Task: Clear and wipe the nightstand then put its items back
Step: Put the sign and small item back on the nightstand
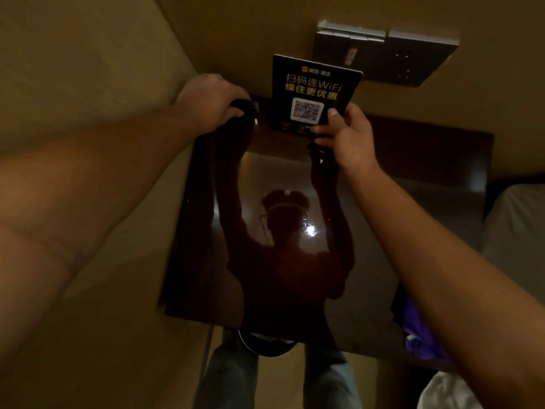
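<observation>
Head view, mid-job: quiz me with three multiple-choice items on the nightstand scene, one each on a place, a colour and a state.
1. Where is the WiFi sign?
A. At the back edge of the nightstand, by the wall
B. On the bed
C. On the floor

2. What colour is the sign's face around the QR code?
A. White
B. Black
C. Red

3. What is the left hand doing?
A. Hanging open in the air
B. Closed over a small dark object
C. Wiping with a cloth

Answers:
1 A: the sign stands at the far edge of the glossy nightstand, under the wall switch panel.
2 B: black face with yellow and white lettering.
3 B: its fingers wrap a small dark object at the back left corner, while the right hand pinches the sign's lower corner.
</observation>
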Available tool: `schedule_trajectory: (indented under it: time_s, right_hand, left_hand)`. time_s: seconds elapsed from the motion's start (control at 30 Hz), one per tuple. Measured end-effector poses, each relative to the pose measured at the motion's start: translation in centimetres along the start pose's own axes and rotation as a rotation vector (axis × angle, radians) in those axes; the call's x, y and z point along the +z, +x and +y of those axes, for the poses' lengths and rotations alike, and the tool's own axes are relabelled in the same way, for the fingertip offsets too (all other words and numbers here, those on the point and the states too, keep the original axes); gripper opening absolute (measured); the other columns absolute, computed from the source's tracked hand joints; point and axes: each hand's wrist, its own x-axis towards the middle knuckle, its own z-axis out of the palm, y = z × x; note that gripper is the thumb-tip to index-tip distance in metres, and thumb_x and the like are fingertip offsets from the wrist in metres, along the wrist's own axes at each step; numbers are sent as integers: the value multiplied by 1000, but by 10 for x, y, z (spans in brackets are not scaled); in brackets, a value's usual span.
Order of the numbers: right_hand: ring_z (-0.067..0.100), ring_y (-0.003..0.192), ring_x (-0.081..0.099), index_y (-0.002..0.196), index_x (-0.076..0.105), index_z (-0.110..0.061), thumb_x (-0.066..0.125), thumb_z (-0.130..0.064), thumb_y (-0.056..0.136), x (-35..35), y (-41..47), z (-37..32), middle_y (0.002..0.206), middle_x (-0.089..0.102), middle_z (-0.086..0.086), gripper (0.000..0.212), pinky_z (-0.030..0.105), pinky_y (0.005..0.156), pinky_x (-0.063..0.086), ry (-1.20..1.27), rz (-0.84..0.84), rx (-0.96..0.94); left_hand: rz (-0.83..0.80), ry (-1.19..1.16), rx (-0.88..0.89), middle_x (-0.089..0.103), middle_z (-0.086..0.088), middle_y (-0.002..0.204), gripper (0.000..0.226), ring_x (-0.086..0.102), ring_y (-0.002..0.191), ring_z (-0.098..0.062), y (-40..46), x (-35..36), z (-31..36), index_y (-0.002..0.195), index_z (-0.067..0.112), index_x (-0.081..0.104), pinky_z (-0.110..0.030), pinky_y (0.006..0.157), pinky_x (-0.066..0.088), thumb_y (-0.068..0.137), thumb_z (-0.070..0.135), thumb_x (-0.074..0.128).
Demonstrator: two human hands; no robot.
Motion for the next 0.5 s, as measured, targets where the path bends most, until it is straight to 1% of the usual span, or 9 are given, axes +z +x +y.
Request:
schedule_trajectory:
  time_s: [0.1, 0.17, 0.27, 0.4, 0.47, 0.5]
  right_hand:
    - [8, 82, 67, 105, 55, -26, 49, -15, 107, 3, 4, -2, 102, 69, -5, 12, 22, 70, 58, -4, -2, 14]
    - [8, 82, 68, 108, 54, -23, 50, -13, 106, 5, 5, -2, 102, 69, -4, 11, 22, 69, 58, -22, -7, 17]
    - [13, 89, 69, 119, 53, -17, 53, -11, 104, 7, 5, -1, 109, 68, 0, 16, 27, 74, 60, -59, -13, 24]
    - [20, 96, 71, 122, 52, -17, 57, -11, 101, 8, 4, -3, 115, 67, 4, 23, 36, 78, 60, -84, -17, 42]
    - [21, 98, 72, 127, 52, -15, 57, -13, 101, 7, 3, -4, 120, 67, 7, 27, 36, 77, 61, -83, -18, 62]
    - [21, 96, 72, 129, 52, -13, 57, -13, 101, 7, 2, -4, 122, 67, 9, 28, 35, 75, 60, -76, -13, 69]
  left_hand:
    - [-18, -21, -9, 70, -18, 117, 38, 61, 112, -39, 1, 1, -1, 130, 22, 64, -45, 85, 50, 95, 34, 65]
    - [-39, -34, -26, 68, -20, 117, 39, 60, 112, -40, 1, 2, -2, 131, 21, 63, -46, 85, 51, 94, 34, 66]
    - [-69, -51, -43, 65, -23, 117, 46, 58, 115, -39, 2, 4, -4, 134, 20, 59, -48, 89, 51, 92, 36, 69]
    - [-71, -47, -29, 65, -19, 121, 54, 54, 118, -39, 3, 8, -6, 137, 19, 55, -47, 96, 46, 89, 37, 71]
    - [-73, -29, -18, 64, -18, 123, 57, 53, 117, -39, 3, 8, -6, 138, 18, 53, -47, 97, 44, 89, 39, 71]
    - [-74, -27, -15, 63, -18, 124, 58, 52, 118, -39, 3, 8, -6, 139, 17, 52, -47, 98, 44, 89, 39, 71]
